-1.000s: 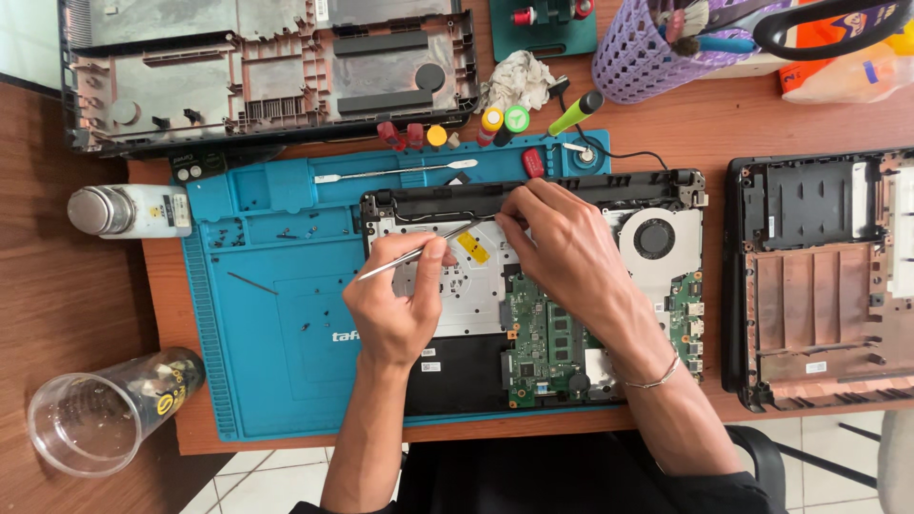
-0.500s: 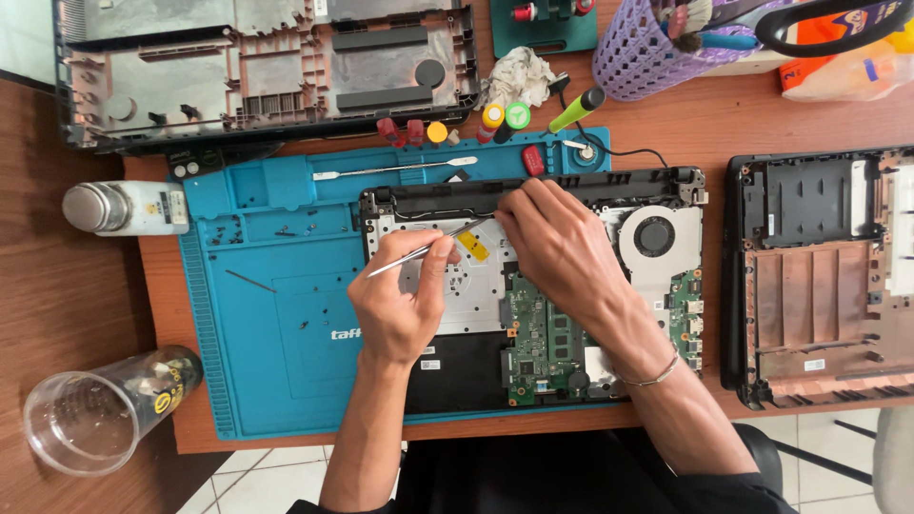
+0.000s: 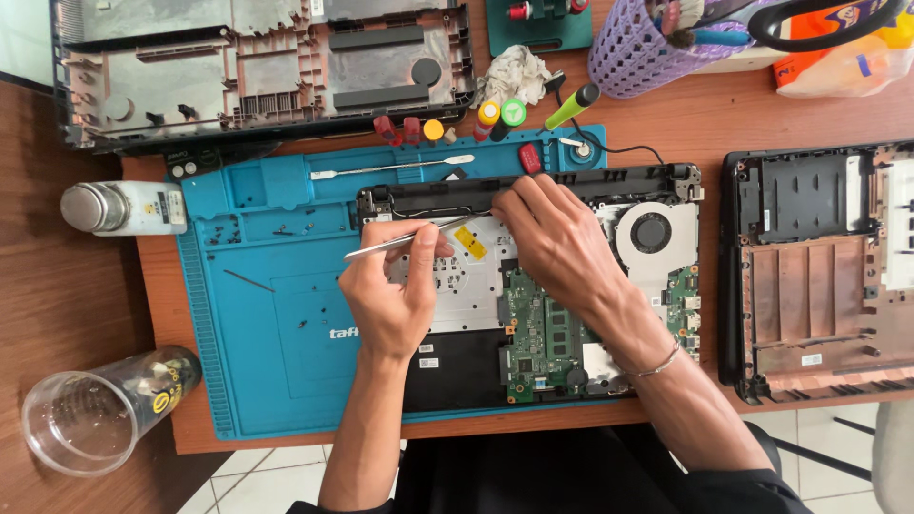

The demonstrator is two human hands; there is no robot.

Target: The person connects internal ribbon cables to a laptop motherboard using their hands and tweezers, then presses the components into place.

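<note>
An opened laptop base (image 3: 666, 176) lies on a blue repair mat (image 3: 267, 314), with its green circuit board (image 3: 533, 333), silver plate and round fan (image 3: 652, 233) exposed. My left hand (image 3: 390, 300) grips thin metal tweezers (image 3: 405, 240), whose tips point right toward a yellow sticker (image 3: 469, 242) on the plate. My right hand (image 3: 552, 238) rests fingers-down on the laptop's upper middle, near the hinge edge; what lies under its fingertips is hidden.
Another laptop shell (image 3: 257, 67) lies at the back left, a third shell (image 3: 819, 266) at the right. A metal-capped white bottle (image 3: 124, 207) and a clear plastic cup (image 3: 95, 414) sit left. A metal spudger (image 3: 395, 168), coloured tool handles (image 3: 500, 114), crumpled tissue and a purple basket (image 3: 643, 48) stand behind.
Both hands stay on the laptop's upper middle with only slight shifts. The tweezers remain in my left hand, pointing the same way.
</note>
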